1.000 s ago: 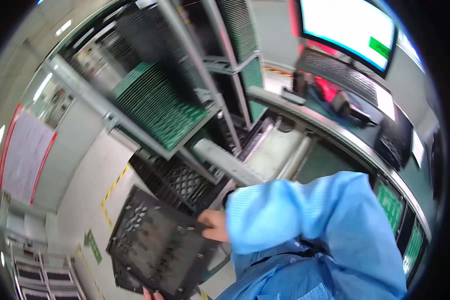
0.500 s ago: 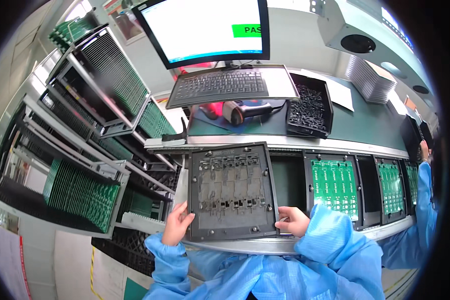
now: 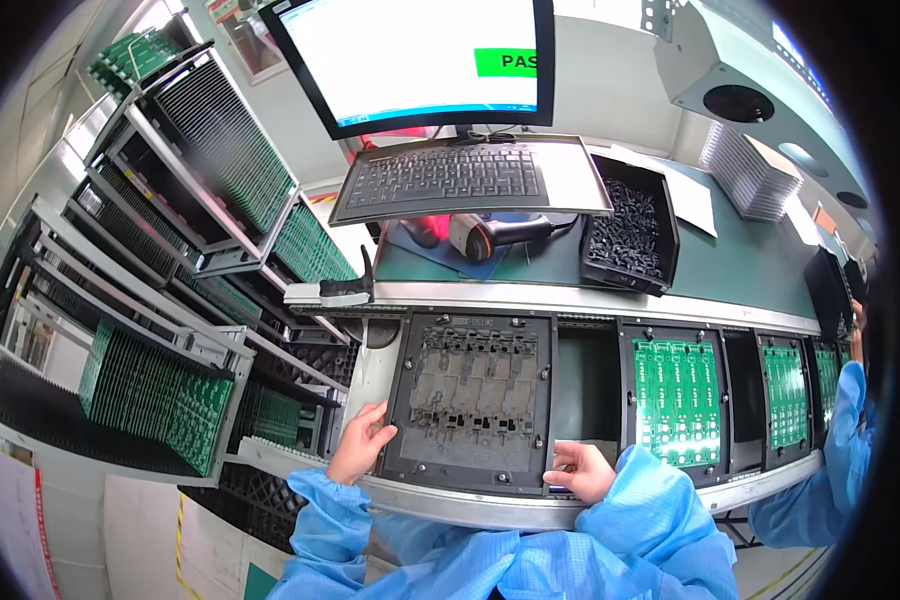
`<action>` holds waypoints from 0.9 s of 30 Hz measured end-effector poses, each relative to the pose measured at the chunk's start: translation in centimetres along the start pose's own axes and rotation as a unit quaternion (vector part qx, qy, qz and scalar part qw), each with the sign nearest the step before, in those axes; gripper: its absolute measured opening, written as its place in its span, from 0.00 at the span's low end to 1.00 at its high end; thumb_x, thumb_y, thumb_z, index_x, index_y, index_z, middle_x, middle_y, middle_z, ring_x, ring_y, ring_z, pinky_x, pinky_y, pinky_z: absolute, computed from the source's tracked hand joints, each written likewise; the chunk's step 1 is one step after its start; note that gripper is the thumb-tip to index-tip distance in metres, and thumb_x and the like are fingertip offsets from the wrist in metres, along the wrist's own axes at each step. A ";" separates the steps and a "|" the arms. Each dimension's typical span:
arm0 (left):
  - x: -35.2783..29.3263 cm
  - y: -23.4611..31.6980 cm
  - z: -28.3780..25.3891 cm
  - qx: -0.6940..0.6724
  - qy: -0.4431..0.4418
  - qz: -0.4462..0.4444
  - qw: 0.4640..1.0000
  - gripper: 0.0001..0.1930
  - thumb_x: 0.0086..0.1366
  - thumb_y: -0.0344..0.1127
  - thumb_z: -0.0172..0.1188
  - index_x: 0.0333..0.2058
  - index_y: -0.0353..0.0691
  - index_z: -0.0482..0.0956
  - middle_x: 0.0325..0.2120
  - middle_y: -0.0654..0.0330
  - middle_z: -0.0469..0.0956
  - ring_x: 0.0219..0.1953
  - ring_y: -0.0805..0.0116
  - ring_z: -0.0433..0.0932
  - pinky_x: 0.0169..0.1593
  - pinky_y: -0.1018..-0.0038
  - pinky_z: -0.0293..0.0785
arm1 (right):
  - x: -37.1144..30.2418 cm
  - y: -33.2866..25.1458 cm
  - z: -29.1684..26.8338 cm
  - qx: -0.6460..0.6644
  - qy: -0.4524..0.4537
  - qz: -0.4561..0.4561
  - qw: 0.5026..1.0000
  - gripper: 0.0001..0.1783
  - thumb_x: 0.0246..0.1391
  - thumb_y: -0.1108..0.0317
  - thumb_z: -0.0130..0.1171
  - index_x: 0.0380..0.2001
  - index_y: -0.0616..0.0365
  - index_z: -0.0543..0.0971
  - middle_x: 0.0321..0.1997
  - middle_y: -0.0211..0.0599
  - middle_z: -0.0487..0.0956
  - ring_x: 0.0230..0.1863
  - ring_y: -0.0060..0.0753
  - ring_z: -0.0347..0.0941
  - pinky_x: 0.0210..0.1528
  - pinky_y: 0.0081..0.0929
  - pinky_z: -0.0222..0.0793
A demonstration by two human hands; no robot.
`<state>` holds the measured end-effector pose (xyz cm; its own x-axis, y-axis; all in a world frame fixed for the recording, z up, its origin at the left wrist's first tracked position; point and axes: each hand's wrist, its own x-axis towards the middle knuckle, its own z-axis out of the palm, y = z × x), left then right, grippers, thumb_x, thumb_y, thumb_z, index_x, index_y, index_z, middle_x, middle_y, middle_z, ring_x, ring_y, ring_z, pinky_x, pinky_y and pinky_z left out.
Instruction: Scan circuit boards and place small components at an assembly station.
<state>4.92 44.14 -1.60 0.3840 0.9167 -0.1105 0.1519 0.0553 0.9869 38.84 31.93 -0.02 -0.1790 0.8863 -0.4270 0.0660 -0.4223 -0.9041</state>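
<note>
A black circuit-board carrier, square with worn grey pockets and small screws round its rim, lies on the rails of the conveyor in front of me, with no green board in it. My left hand grips its lower left edge, thumb toward the frame. At the lower right edge, my right hand has its fingertips and thumb on the rim. To the right along the rails sits another carrier, holding green circuit boards.
Racks of green boards stand at the left. Beyond the rails are a keyboard, a monitor, a handheld scanner and a black bin of small black parts. At the far right shows another person's sleeve.
The empty carrier has come down flat onto the rails, and both my hands moved down with it. The whole view has shifted slightly.
</note>
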 end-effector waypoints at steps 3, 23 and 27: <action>0.3 -0.5 -0.5 0.027 -0.009 0.006 1.000 0.25 0.56 0.19 0.52 0.54 0.31 0.63 0.45 0.61 0.64 0.46 0.72 0.68 0.50 0.78 0.64 | 0.4 0.5 -0.2 -0.011 -0.006 -0.009 1.000 0.19 0.44 0.76 0.60 0.43 0.64 0.73 0.26 0.32 0.76 0.29 0.24 0.71 0.36 0.21 0.68; -15.5 26.3 -0.9 0.192 0.191 0.707 0.653 0.21 0.63 0.46 0.46 0.46 0.35 0.65 0.35 0.61 0.65 0.32 0.71 0.63 0.33 0.78 0.63 | -14.2 -18.9 0.3 -0.210 0.354 -0.660 0.629 0.11 0.40 0.70 0.54 0.31 0.62 0.74 0.30 0.42 0.74 0.28 0.30 0.71 0.28 0.23 0.65; -15.6 26.7 1.0 0.153 0.145 0.731 0.649 0.18 0.63 0.42 0.47 0.48 0.40 0.65 0.40 0.64 0.64 0.36 0.73 0.64 0.36 0.79 0.64 | -13.1 -20.6 1.4 -0.162 0.309 -0.704 0.619 0.10 0.42 0.69 0.54 0.31 0.60 0.73 0.32 0.40 0.73 0.30 0.31 0.71 0.29 0.24 0.65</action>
<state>3.91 30.94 26.39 0.1400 -0.0615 0.9882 0.0081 -0.9980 -0.0633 38.47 28.77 24.17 0.1203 0.2792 0.9527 0.4819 0.8226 -0.3019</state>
